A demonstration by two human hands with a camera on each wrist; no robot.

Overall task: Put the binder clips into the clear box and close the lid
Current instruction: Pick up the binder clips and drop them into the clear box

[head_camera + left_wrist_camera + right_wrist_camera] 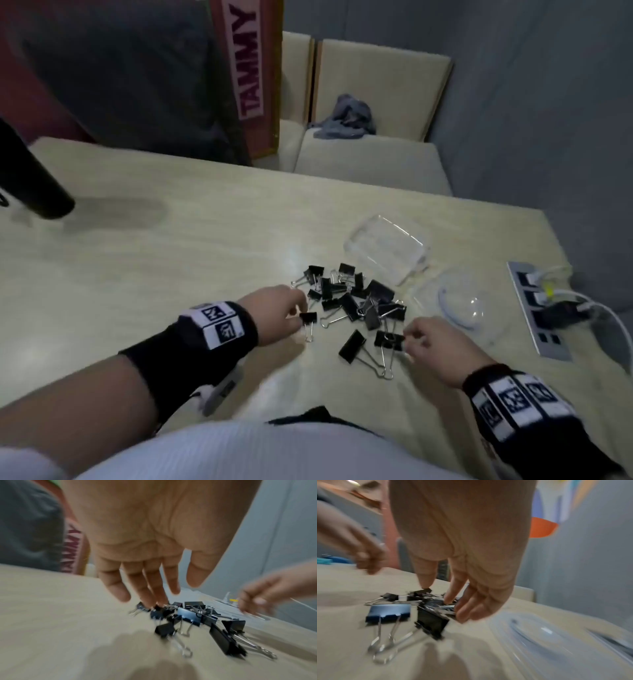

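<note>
Several black binder clips (352, 298) lie in a loose pile on the pale wooden table (171, 240). The clear box (390, 250) is just behind the pile, and its clear lid (459, 305) lies apart to the right. My left hand (298, 313) is at the pile's left edge with its fingers (154, 595) stretched straight down, their tips touching small clips (154, 611). My right hand (407, 337) hovers at the pile's near right side. Its thumb (424, 580) touches one clip, and its straight fingers come down beside a larger clip (433, 623). Both wrist views are blurred.
A grey power strip (537, 308) with white plugs and cables lies at the table's right edge. A black cylinder (37, 185) juts in at the far left. Beige chairs stand beyond the table, one with a grey cloth (346, 120) on it.
</note>
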